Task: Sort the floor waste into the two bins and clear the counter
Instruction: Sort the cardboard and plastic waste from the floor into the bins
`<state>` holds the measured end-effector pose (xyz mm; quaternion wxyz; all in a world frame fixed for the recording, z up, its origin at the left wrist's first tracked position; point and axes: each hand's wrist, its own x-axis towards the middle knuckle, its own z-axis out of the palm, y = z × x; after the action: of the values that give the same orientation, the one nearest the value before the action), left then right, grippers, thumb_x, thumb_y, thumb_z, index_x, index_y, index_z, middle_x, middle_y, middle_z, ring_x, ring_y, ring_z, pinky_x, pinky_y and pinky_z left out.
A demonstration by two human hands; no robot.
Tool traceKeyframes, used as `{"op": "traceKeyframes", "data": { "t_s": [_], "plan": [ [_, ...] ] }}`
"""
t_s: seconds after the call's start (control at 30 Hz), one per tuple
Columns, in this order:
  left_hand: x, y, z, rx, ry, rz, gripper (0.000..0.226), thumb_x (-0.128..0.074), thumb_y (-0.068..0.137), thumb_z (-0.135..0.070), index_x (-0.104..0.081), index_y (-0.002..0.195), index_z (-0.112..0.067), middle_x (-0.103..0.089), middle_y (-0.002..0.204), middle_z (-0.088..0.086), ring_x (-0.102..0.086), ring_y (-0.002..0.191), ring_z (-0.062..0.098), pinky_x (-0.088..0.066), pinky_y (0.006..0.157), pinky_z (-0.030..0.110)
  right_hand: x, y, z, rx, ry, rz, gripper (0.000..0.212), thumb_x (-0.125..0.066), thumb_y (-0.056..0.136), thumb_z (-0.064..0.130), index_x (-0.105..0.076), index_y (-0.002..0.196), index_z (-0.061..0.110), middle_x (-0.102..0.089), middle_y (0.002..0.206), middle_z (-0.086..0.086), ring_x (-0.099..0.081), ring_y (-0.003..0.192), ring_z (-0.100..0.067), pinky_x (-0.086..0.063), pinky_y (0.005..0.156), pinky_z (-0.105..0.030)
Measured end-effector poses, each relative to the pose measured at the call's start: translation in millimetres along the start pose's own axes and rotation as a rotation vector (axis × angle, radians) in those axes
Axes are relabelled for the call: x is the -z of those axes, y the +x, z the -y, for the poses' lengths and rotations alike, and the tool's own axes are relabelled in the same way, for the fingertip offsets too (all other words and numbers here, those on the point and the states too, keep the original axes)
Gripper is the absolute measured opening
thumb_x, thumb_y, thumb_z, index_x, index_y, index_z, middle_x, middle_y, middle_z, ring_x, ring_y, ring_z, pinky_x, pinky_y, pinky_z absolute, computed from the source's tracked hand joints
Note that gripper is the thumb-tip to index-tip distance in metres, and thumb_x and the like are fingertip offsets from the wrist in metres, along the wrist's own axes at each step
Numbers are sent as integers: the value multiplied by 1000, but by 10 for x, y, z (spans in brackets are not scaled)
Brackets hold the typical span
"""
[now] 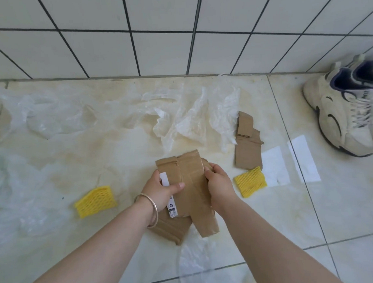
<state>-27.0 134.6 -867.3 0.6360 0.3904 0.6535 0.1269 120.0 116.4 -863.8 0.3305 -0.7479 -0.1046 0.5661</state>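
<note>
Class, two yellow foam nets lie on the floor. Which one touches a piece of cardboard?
The right-hand yellow foam net: its upper edge meets the loose cardboard piece. The left yellow foam net lies alone.

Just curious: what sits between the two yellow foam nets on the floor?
In the head view, the cardboard gripped by the left hand and right hand fills the stretch between the left net and right net.

White tiled wall (166, 46) meets glossy cream floor (344, 198).
</note>
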Motion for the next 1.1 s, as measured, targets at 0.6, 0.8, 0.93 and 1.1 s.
{"op": "traceKeyframes", "data": {
  "t_s": [0.6, 0.8, 0.93, 1.1],
  "plan": [
    [-377, 463, -348, -17, 99, -126, 41, -70, 81, -26, -45, 110, -10, -57, 109, 7, -55, 93, 25, -43, 79, 32, 787, 958, 815, 65, -389, -694, 35, -40, 94, 22, -45, 127, 11, -40, 135, -10, -36, 127, -29, -35, 99, -40],
    [-399, 539, -324, 2, 86, -132, 40, -69, 82, -26, -45, 110, -12, -57, 103, 5, -55, 88, 25, -42, 76, 31, 712, 1097, 834, -28, -496, -740, 67, -56, 84, 50, -38, 131, 6, -36, 134, -12, -34, 124, -30, -34, 97, -40],
    [-411, 555, -299, 13, 79, -139, 43, -69, 82, -26, -45, 115, -12, -57, 103, 6, -55, 86, 23, -42, 75, 30, 722, 1170, 862, -57, -510, -680, 72, -61, 80, 54, -38, 128, 6, -44, 131, -12, -38, 123, -32, -32, 99, -38],
    [-407, 538, -329, 12, 93, -137, 47, -69, 82, -26, -44, 119, -10, -57, 107, 7, -53, 88, 23, -41, 74, 28, 706, 1118, 909, -30, -299, -481, 43, -68, 80, 42, -57, 102, 6, -55, 95, -6, -51, 85, -25, -42, 75, -32]
  ]
}}
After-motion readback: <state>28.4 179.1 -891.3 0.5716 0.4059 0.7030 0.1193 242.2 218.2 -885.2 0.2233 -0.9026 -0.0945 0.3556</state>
